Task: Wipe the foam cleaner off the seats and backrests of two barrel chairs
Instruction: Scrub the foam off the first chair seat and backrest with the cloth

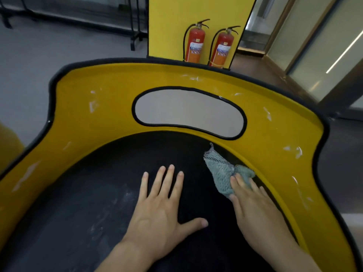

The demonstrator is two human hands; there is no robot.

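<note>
Grey flooring lies around a barrel chair seen from above. On the chair's round black seat, the left hand rests flat at 6 o'clock, fingers straight and spread, thumb stretched toward the right. Just beside it at 4 o'clock, the right hand presses straight fingers onto a crumpled blue-green terry cloth. The cloth lies at the seat's edge, against the curved glossy yellow backrest with black trim. Faint whitish smears mark the seat at 7 o'clock, and white foam streaks dot the backrest at 10, 1 and 3 o'clock. An oval cut-out pierces the backrest at 12 o'clock. Beyond it, two red fire extinguishers stand against a yellow pillar.
</note>
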